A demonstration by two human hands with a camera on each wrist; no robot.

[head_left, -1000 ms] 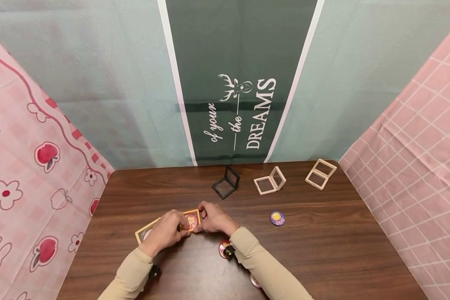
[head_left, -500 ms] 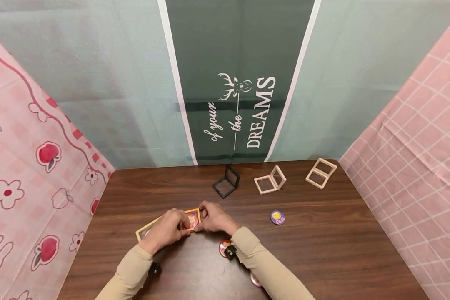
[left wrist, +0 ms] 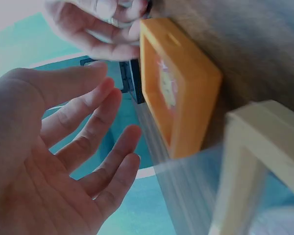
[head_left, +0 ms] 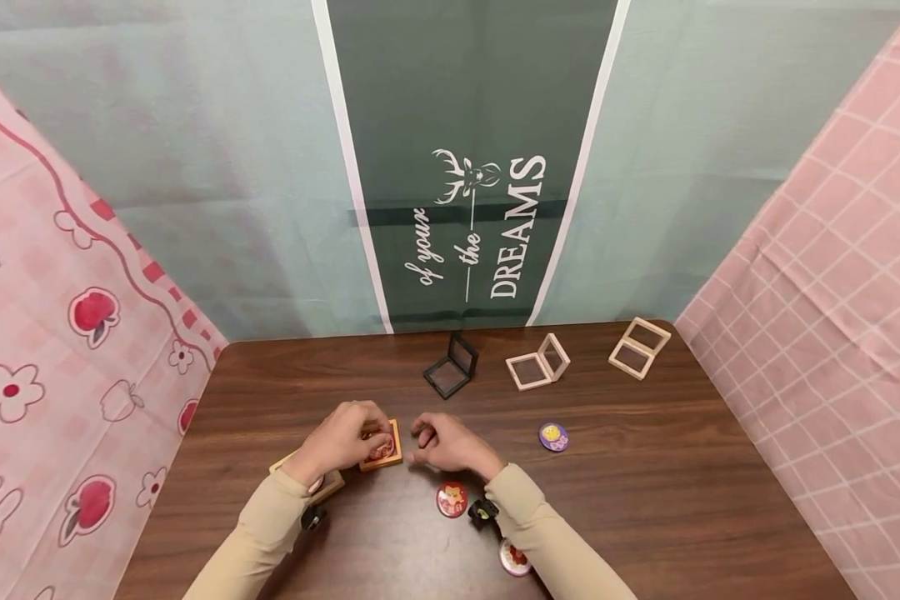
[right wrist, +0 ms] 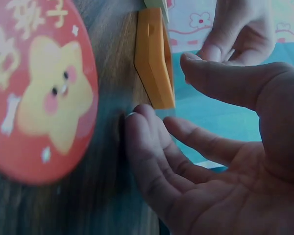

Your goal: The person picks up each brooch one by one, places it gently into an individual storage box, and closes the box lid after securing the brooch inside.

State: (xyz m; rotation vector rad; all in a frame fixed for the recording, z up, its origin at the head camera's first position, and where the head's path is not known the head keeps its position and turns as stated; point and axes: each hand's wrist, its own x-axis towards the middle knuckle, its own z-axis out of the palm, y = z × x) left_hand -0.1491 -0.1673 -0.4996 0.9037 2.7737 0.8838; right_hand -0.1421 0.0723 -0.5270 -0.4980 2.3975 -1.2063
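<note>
A square orange display frame (head_left: pixel 395 442), closed flat with a round badge (head_left: pixel 381 448) inside, lies on the table between the hands. My left hand (head_left: pixel 348 435) hovers over its left side, the fingers loosely bent and apart from the frame (left wrist: pixel 198 93) in the left wrist view. Just right of the frame is my right hand (head_left: pixel 452 444), its fingers loosely curled around nothing. Under my left wrist lies a pale yellow frame (head_left: pixel 332 490), partly hidden by the arm. A red badge with a star character (right wrist: pixel 59 93) lies near my right wrist.
A black frame (head_left: pixel 437 387) and a pale pink one (head_left: pixel 521 386) stand propped open at the back; a cream one (head_left: pixel 630 371) lies open at the far right. A purple badge (head_left: pixel 553 437) lies mid-right, and a white-rimmed badge (head_left: pixel 508 567) beside the right forearm.
Both hands have let go of the orange frame; the left has lifted slightly and the right has drawn back to the right. The red and white-rimmed badges show more fully.
</note>
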